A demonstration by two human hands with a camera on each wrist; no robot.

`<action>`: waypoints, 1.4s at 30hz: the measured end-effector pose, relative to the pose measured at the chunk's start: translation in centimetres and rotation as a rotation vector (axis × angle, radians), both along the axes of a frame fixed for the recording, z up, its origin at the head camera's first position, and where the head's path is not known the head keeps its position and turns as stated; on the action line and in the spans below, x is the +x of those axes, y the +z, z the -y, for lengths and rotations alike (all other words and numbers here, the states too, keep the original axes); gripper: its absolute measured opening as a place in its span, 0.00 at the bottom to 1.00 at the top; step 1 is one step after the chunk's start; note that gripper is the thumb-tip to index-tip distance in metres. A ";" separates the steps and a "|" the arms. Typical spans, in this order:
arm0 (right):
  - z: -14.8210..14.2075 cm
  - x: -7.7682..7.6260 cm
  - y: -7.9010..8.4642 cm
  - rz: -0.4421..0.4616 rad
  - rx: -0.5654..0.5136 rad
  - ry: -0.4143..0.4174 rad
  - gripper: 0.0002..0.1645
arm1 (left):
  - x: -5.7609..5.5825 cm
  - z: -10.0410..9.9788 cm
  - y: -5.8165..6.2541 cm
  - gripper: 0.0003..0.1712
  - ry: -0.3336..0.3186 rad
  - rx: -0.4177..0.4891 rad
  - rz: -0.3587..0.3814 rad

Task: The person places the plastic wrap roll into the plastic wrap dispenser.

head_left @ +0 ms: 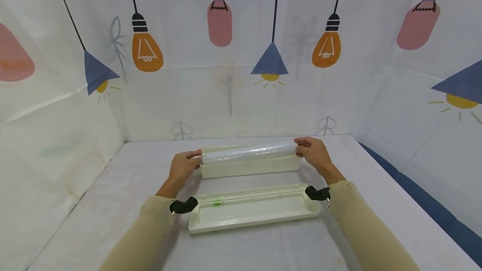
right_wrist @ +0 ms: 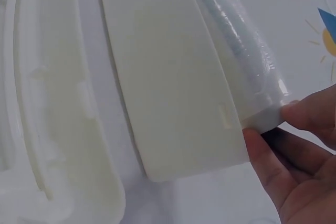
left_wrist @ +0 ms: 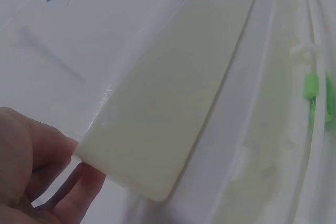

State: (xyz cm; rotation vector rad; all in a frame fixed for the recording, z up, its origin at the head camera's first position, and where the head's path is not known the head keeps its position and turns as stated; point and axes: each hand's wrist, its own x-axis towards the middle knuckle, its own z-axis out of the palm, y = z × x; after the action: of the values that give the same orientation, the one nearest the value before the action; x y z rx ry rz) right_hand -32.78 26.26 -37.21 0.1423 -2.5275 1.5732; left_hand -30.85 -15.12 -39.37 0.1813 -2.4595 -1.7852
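A roll of cling film [head_left: 250,152], shiny and clear-wrapped, lies lengthwise over a long cream box [head_left: 250,167]. Its right end is raised above the box's rim, while the left end sits lower. My right hand [head_left: 314,152] pinches the right end between thumb and fingers; the right wrist view shows this grip on the roll's end [right_wrist: 265,115]. At the other end, my left hand [head_left: 184,165] holds the roll's left tip, fingers right at the box's corner. In the left wrist view the box wall [left_wrist: 168,87] hides most of the roll.
In front of the box lies its long cream lid [head_left: 256,210], inner side up, with a rail along it and a small green slide cutter [head_left: 217,202]. White sheeting printed with lamps [head_left: 269,60] surrounds the white table [head_left: 143,179] at the back and sides.
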 end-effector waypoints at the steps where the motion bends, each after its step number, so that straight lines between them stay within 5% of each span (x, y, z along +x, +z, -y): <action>1: 0.0 0.0 0.0 0.003 0.008 -0.001 0.22 | 0.0 0.0 0.0 0.20 0.000 -0.011 0.001; 15: 0.5 0.1 0.5 0.018 0.047 -0.033 0.21 | 0.4 0.1 0.0 0.21 -0.025 -0.156 -0.009; 42: 0.3 0.8 1.0 0.024 0.174 -0.008 0.22 | 0.3 0.1 -0.2 0.20 -0.028 -0.278 -0.084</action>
State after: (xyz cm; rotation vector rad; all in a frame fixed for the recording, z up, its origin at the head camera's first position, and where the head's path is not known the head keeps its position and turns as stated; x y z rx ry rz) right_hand -31.96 25.93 -36.20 0.1344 -2.6780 1.3587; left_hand -30.53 -15.24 -39.52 0.0487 -2.6237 -1.4062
